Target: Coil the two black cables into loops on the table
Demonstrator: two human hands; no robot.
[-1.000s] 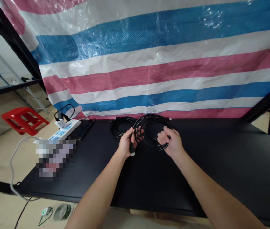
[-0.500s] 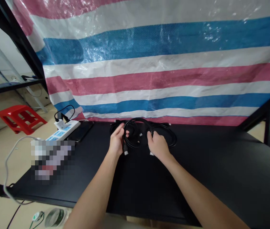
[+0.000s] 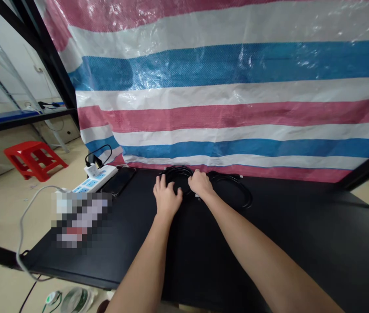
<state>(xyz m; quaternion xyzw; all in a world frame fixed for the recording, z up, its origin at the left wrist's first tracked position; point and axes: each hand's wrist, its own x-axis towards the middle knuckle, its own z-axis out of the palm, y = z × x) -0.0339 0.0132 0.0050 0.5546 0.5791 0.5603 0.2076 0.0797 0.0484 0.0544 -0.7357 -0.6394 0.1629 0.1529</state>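
A coiled black cable (image 3: 179, 168) lies at the back of the black tabletop, by the striped sheet. My left hand (image 3: 167, 198) is at the coil's left side, fingers spread and thumb apart; whether its fingertips touch the cable is unclear. My right hand (image 3: 200, 183) has its fingers curled around the coil's right side, and a light-tipped plug shows just under it. Another black cable (image 3: 248, 191) lies in a loose loop to the right, partly hidden behind my right hand.
A white power strip (image 3: 101, 177) with plugs in it stands at the left, beside a dark phone (image 3: 118, 181). The striped sheet (image 3: 223, 113) hangs along the back edge. A red stool (image 3: 36, 160) is on the floor at left.
The held coil has come down onto the tabletop against the other cable. My left hand has loosened and spread its fingers; my right hand has moved inward and farther back.
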